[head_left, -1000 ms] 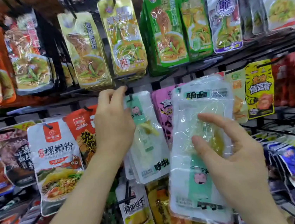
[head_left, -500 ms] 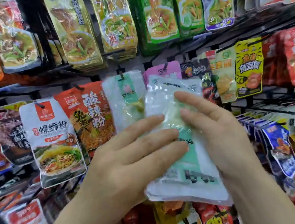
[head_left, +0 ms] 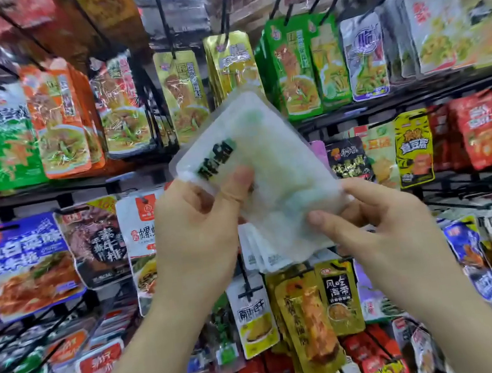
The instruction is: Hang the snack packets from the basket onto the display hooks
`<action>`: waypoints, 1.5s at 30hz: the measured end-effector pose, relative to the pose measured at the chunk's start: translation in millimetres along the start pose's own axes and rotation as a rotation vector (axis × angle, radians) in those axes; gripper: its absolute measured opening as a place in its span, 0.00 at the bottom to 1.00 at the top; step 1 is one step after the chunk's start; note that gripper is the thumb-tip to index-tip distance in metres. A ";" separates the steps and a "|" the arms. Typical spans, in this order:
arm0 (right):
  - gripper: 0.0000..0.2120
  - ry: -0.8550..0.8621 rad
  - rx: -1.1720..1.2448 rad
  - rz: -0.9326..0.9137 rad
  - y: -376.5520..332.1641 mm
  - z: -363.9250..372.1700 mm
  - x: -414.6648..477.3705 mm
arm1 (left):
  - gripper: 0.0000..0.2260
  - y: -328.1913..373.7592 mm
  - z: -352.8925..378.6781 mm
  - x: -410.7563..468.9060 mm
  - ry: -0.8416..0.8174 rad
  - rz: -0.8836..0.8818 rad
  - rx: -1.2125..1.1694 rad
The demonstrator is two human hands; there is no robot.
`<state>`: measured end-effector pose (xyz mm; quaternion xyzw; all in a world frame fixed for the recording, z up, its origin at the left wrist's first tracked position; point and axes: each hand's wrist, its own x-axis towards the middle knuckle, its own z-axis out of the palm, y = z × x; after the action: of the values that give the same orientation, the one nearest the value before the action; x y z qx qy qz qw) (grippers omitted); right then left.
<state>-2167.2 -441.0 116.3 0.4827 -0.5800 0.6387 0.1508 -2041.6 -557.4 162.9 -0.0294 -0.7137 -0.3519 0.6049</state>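
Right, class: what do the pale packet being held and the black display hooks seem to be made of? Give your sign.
Pale packet: looks like thin plastic film, translucent and glossy; greenish contents show cloudily through. Display hooks: probably black-coated metal wire, thin, straight and unbent; blur leaves it open.

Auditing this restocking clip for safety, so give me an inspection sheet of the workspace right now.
Surface: no table seen; black rack rails carry the goods.
Job's things: pale translucent packet held tilted before the rack, on no hook; display hooks above; basket not in view.
Clutter: nothing seen.
Hands: left hand grips the packet's lower left edge, thumb in front; right hand pinches its lower right corner.
Cables: nothing seen.
Surroundings: coloured snack packets hang in rows; white packets hang behind the hands.
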 end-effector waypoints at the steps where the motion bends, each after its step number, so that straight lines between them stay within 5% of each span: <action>1: 0.07 -0.001 -0.069 0.005 -4.2 2.4 -2.7 | 0.07 -6.1 -6.8 -1.4 0.009 -0.044 -0.005; 4: 0.17 -0.042 -0.340 0.005 -8.8 7.8 -13.5 | 0.21 -19.3 -19.1 -7.7 0.026 -0.159 -0.023; 6: 0.25 -0.101 -0.407 0.036 -11.2 8.9 -21.2 | 0.20 -22.0 -21.5 -14.8 0.014 -0.234 -0.046; 11: 0.15 -0.545 0.523 0.512 -18.6 18.3 -44.5 | 0.06 -35.2 -29.2 -30.5 -0.071 -0.404 -0.065; 15: 0.28 -0.436 0.659 0.481 -1.9 29.1 -67.0 | 0.08 -43.9 -30.6 -40.2 -0.095 -0.403 -0.021; 18: 0.42 -0.487 0.753 0.485 3.5 32.7 -81.6 | 0.14 -46.1 -24.3 -42.7 -0.010 -0.267 0.253; 23: 0.50 -0.424 0.776 0.474 4.3 35.2 -99.1 | 0.20 -57.7 -17.6 -38.9 0.066 -0.123 0.363; 29: 0.36 -0.282 0.633 0.498 10.1 31.5 -111.8 | 0.08 -41.0 -29.5 -12.0 0.221 0.079 -0.015; 34: 0.14 0.024 0.790 0.680 9.1 24.5 -96.8 | 0.15 -35.3 -44.4 -67.0 -0.403 0.435 0.218; 37: 0.09 0.182 0.759 0.673 10.1 18.1 -90.3 | 0.13 -58.0 -55.9 -99.1 -0.537 0.480 0.356; 42: 0.19 0.143 0.426 0.594 9.6 25.6 -90.0 | 0.13 -58.4 -60.2 -103.8 -0.586 0.537 0.457; 45: 0.21 0.143 0.412 0.565 16.7 27.6 -88.0 | 0.15 -50.6 -65.2 -98.0 -0.577 0.391 0.404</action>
<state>-2124.6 -437.9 32.9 0.2775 -0.5377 0.7909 -0.0919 -1984.3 -592.8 53.9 -0.1427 -0.8900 -0.0602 0.4288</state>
